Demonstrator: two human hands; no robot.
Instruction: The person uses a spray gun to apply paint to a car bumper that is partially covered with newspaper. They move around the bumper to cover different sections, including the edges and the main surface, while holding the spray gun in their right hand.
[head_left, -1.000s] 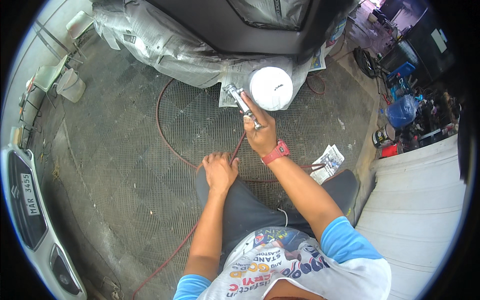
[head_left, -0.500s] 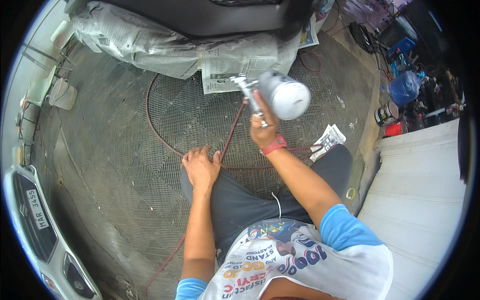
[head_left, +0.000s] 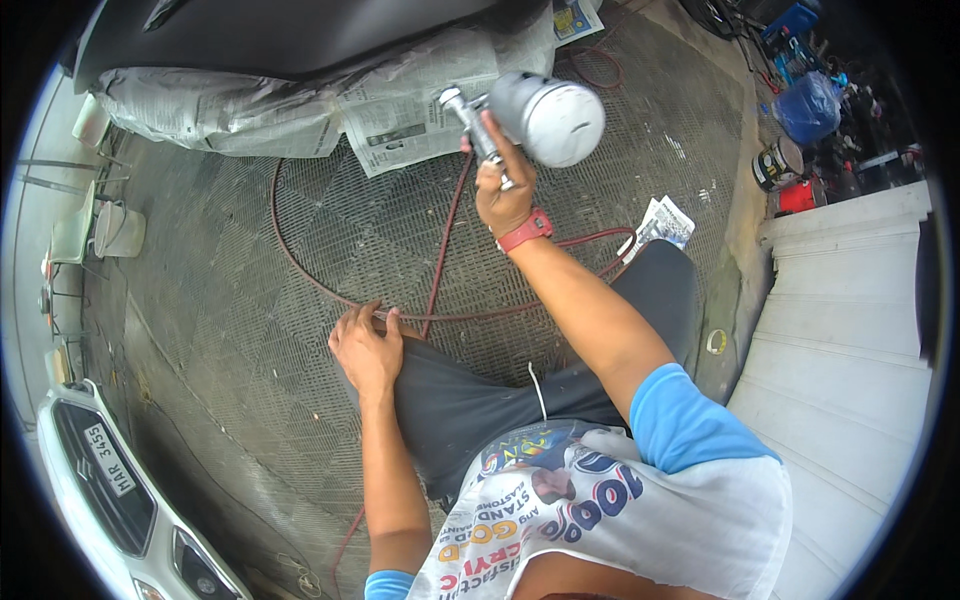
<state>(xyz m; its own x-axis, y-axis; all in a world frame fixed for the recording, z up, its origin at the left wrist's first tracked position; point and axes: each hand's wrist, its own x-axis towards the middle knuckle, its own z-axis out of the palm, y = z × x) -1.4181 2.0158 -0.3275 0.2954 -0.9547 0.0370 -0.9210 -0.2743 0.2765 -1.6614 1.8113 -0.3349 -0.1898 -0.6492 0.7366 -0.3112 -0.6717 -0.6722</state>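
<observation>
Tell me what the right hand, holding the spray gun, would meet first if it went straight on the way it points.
Probably the newspaper masking sheet below the dark panel; the right hand, with its spray gun, points that way, though depth is unclear.

You are in what looks like a vehicle paint workshop: towards eleven o'clock stands a dark body panel [head_left: 270, 40], masked along its lower edge with newspaper [head_left: 405, 122], and at twelve you have a spray gun [head_left: 512, 98], with a red hose [head_left: 441, 252] looping over the ridged floor [head_left: 210, 270]. A white car [head_left: 110, 495] sits at eight; at two, a tin [head_left: 778, 165] stands beside jumbled gear [head_left: 880, 115].
</observation>
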